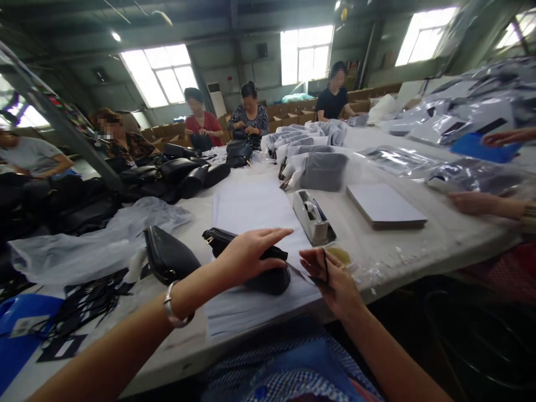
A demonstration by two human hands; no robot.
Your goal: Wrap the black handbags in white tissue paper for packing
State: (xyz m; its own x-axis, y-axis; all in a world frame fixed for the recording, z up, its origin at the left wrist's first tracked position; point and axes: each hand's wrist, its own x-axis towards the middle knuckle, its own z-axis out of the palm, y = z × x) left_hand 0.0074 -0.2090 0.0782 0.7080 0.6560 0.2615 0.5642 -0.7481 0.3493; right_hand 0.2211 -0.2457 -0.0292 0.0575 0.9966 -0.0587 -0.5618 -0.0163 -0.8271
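A black bag (274, 281) with a zipper lies on a stack of white paper (255, 206) at the table's front edge. My left hand (247, 251), with a silver bangle at the wrist, rests over the bag, its fingers stretched to the right and thumb apart. To the right of the bag, my right hand (329, 273) has curled fingers around a thin black loop, with a dark flat piece below it. A second black bag (171, 254) sits left of the paper. The tape dispenser (312, 218) stands just beyond my right hand.
Grey-white boards (387, 205) are stacked on the right. Black tags (90, 301) and clear plastic (100, 234) lie left. Wrapped bags (322, 170) stand farther back. Another person's hands (481, 204) reach in at right; several people work behind.
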